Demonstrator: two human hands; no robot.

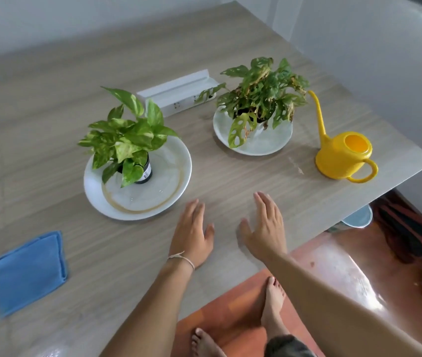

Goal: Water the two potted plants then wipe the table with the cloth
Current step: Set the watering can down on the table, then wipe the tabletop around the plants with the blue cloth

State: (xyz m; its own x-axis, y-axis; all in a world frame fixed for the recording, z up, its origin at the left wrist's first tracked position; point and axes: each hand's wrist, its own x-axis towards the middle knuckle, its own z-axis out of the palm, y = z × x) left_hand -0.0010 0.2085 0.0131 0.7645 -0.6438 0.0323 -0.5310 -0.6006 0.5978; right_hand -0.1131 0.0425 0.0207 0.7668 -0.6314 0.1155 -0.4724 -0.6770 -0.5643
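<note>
Left hand [191, 234] and right hand [266, 225] flat, fingers spread, empty, on table [230, 171] near edge. Watering can [343, 157] far right of right hand. Two potted plants [127, 140] [258, 99] on plates beyond. Cloth [27, 271] well left.

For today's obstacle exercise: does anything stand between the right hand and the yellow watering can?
Nothing visible does. The right hand is open over bare table, and the watering can stands ahead to its right near the table edge. The nearest plate lies left of that path.
</note>
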